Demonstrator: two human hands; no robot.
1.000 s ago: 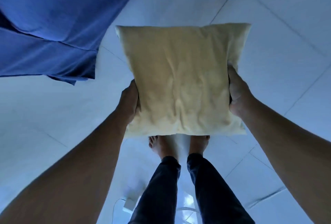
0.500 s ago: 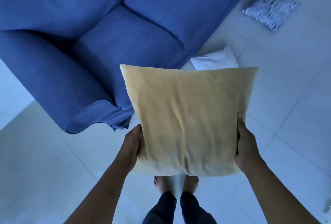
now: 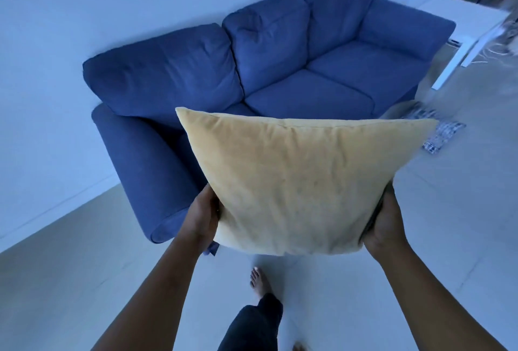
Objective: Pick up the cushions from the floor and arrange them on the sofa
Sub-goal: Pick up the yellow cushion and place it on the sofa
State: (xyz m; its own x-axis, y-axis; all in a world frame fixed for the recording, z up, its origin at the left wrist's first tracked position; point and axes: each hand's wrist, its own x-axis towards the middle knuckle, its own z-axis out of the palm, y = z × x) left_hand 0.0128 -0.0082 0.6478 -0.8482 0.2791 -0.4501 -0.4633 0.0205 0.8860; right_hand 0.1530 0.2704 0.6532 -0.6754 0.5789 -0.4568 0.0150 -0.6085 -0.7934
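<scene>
A square yellow cushion (image 3: 297, 182) is held up in front of me, between both hands. My left hand (image 3: 203, 214) grips its lower left edge and my right hand (image 3: 385, 224) grips its lower right edge. Behind it stands the blue sofa (image 3: 280, 70) with three back cushions and bare seats, against the wall. The yellow cushion hides the sofa's near left seat. A patterned blue-and-white cushion (image 3: 441, 134) lies on the floor to the right, partly covered by the yellow one.
A white table (image 3: 471, 28) stands at the sofa's far right end. The floor (image 3: 70, 280) is pale tile. My legs and bare feet (image 3: 259, 280) show below the cushion.
The view has lifted from the floor to the whole sofa. The yellow cushion has risen and come nearer to the sofa, still in both hands. One foot has stepped forward.
</scene>
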